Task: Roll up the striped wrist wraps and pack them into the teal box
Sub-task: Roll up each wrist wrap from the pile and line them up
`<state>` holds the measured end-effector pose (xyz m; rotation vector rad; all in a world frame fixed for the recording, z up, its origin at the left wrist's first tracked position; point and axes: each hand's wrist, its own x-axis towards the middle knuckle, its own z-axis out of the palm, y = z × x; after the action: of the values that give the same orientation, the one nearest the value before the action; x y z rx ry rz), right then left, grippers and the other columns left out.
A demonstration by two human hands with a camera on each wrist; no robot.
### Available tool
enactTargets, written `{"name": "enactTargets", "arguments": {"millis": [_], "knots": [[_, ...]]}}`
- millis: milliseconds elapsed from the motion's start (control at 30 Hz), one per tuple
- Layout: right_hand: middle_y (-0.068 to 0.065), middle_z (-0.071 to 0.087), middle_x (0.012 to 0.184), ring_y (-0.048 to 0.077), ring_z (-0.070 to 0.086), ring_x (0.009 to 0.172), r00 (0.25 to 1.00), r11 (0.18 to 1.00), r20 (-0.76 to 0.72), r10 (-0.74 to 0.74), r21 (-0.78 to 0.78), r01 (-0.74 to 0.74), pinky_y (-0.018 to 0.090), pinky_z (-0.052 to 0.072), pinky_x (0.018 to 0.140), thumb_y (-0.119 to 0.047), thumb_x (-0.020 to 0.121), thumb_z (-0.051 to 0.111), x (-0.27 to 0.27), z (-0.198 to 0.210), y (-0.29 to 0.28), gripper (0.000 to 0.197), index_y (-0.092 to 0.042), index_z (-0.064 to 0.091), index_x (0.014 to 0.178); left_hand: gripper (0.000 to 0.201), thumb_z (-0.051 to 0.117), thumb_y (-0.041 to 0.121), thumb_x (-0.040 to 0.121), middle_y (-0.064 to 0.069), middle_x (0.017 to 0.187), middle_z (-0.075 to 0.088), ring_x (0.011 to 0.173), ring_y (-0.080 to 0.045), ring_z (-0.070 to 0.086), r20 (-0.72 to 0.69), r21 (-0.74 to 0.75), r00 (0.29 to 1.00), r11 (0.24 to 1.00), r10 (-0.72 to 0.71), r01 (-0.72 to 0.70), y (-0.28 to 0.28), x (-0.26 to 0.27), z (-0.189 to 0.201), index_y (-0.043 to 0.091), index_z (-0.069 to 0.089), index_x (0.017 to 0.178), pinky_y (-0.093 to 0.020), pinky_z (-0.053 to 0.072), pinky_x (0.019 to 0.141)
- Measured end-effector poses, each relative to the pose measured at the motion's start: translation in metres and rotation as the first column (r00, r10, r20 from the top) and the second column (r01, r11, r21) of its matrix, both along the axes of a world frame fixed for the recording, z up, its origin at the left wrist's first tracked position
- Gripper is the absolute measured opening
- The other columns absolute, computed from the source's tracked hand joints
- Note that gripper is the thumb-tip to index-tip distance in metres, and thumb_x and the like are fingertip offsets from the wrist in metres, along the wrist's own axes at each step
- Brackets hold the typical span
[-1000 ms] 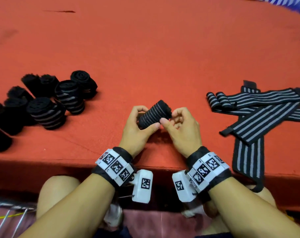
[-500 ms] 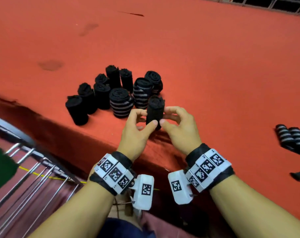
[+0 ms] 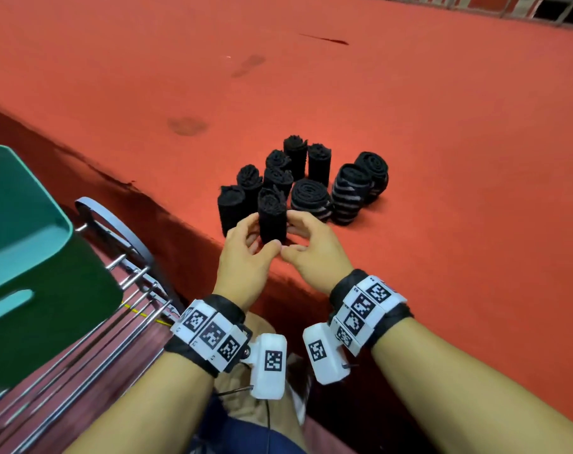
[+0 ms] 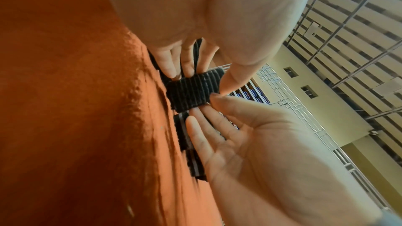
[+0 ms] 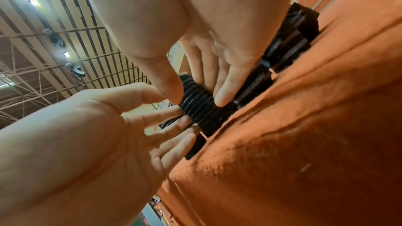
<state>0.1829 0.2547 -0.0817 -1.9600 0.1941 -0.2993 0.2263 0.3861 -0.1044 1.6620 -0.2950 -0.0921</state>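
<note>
A rolled black wrist wrap (image 3: 272, 214) stands upright on the red table (image 3: 409, 126), close to its front edge. My left hand (image 3: 246, 247) and right hand (image 3: 311, 247) hold it from either side, thumbs almost meeting in front. In the left wrist view the left thumb and fingers (image 4: 174, 68) pinch the roll (image 4: 189, 92). From the right wrist, the right thumb and fingers (image 5: 224, 95) clasp the same roll (image 5: 204, 109). Several finished rolls (image 3: 311, 194), some striped, stand right behind it. The teal box (image 3: 49, 309) sits low at the left, off the table.
A metal wire rack (image 3: 131, 280) lies below the table edge between the teal box and my left arm. The table's front edge (image 3: 187, 231) runs diagonally just left of the rolls. The red surface stretches far behind and to the right.
The hands carried the roll left and set it upright at the front of the group of rolls. The view swung left: the teal box appeared, the flat striped wraps left the frame.
</note>
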Motion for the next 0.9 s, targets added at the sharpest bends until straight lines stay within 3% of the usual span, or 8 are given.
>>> {"name": "enactTargets", "arguments": {"millis": [133,233,333,433,500,633,767,900], "knots": [[0.006,0.052,0.143,0.013,0.053,0.13,0.999,1.0,-0.045,0.011,-0.025,-0.012,0.037,0.057,0.094,-0.003,0.081,0.07,0.01,-0.004,0.006,0.066,-0.009,0.05,0.144,0.063,0.066,0.005,0.092,-0.003,0.144,0.05,0.13,-0.01,0.05,-0.068,0.048,0.998,0.999,-0.009,0.012,0.002,0.006,-0.001,0.017,0.045,0.149,-0.025,0.039,0.11],[0.006,0.052,0.144,0.012,0.053,0.131,0.998,1.0,-0.063,0.011,-0.026,-0.012,0.032,0.056,0.095,0.003,0.081,0.068,0.012,-0.005,0.003,0.068,-0.007,0.048,0.145,0.065,0.064,0.003,0.091,-0.003,0.146,0.048,0.13,-0.011,0.049,-0.077,0.061,0.997,0.998,-0.025,0.03,0.001,0.007,0.001,0.017,0.043,0.151,-0.023,0.038,0.107],[0.006,0.058,0.14,0.012,0.056,0.129,0.998,1.0,-0.065,0.015,-0.014,-0.016,0.035,0.056,0.096,0.003,0.078,0.068,0.011,-0.005,0.0,0.068,-0.006,0.05,0.143,0.064,0.065,0.006,0.09,-0.004,0.146,0.049,0.132,-0.012,0.049,-0.084,0.067,0.996,0.997,-0.027,0.032,-0.001,0.004,0.002,0.016,0.044,0.15,-0.026,0.039,0.11],[0.006,0.06,0.137,0.013,0.058,0.126,0.998,1.0,-0.06,0.012,-0.025,-0.013,0.04,0.057,0.096,-0.008,0.075,0.069,0.009,-0.003,0.0,0.068,-0.007,0.053,0.14,0.069,0.066,0.02,0.082,-0.004,0.145,0.051,0.133,-0.013,0.052,-0.087,0.068,0.996,0.997,-0.026,0.032,-0.001,0.001,0.005,0.017,0.046,0.148,-0.036,0.042,0.114],[0.006,0.061,0.137,0.012,0.058,0.126,0.998,0.999,-0.061,0.012,-0.032,-0.014,0.04,0.057,0.095,-0.017,0.073,0.069,0.007,-0.001,0.0,0.069,-0.009,0.053,0.14,0.066,0.068,0.019,0.084,-0.002,0.144,0.051,0.13,-0.011,0.053,-0.078,0.076,0.997,0.997,-0.005,0.011,-0.002,0.0,0.008,0.017,0.047,0.146,-0.036,0.043,0.113],[0.007,0.061,0.134,0.016,0.061,0.122,0.997,0.997,-0.076,-0.024,-0.07,0.018,0.04,0.051,0.103,-0.01,0.077,0.074,0.001,0.006,-0.003,0.064,-0.008,0.055,0.138,0.048,0.069,0.008,0.088,-0.005,0.133,0.055,0.115,-0.008,0.06,0.032,0.117,0.991,0.984,0.131,-0.134,-0.001,-0.006,0.016,0.023,0.054,0.132,-0.029,0.049,0.1],[0.006,0.063,0.129,0.014,0.063,0.115,0.998,0.995,-0.051,-0.048,-0.087,0.043,0.045,0.057,0.091,-0.007,0.079,0.074,-0.013,0.018,-0.012,0.058,-0.009,0.057,0.134,0.034,0.069,0.01,0.085,0.0,0.113,0.06,0.093,-0.006,0.062,0.207,0.141,0.96,0.966,0.186,-0.217,-0.009,-0.017,0.033,0.03,0.058,0.111,-0.016,0.046,0.081],[0.005,0.066,0.121,0.013,0.067,0.103,0.996,0.994,0.011,-0.087,-0.072,0.088,0.036,0.056,0.084,-0.005,0.081,0.072,-0.041,0.032,-0.032,0.049,-0.01,0.061,0.128,0.027,0.068,0.007,0.085,-0.001,0.097,0.063,0.073,-0.002,0.055,0.294,0.126,0.949,0.98,0.111,-0.154,-0.037,-0.037,0.054,0.031,0.061,0.096,-0.015,0.042,0.072]]}}
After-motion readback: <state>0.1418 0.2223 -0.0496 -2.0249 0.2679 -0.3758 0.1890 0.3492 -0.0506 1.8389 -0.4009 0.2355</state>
